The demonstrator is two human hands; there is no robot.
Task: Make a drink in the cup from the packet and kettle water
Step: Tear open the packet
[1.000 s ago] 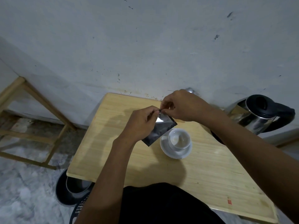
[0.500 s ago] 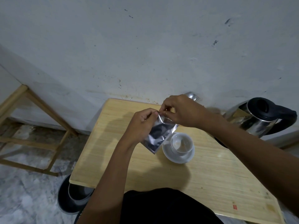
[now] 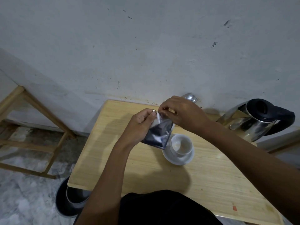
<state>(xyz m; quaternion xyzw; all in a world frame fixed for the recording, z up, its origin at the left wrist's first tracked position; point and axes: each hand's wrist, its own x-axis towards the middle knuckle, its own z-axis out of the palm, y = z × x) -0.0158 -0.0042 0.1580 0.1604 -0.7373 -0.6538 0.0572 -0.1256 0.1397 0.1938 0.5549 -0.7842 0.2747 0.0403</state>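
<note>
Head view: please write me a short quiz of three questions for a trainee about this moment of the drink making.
1. True or false: both hands hold the packet at its top edge.
2. Where does the cup stand? A) on a saucer B) on the bare table C) on the floor
3. Fill in: the kettle stands at the table's ____ side, seen from the person.

Key:
1. True: the left hand and the right hand both pinch the top, above the table.
2. A, the white saucer.
3. Right.
</note>
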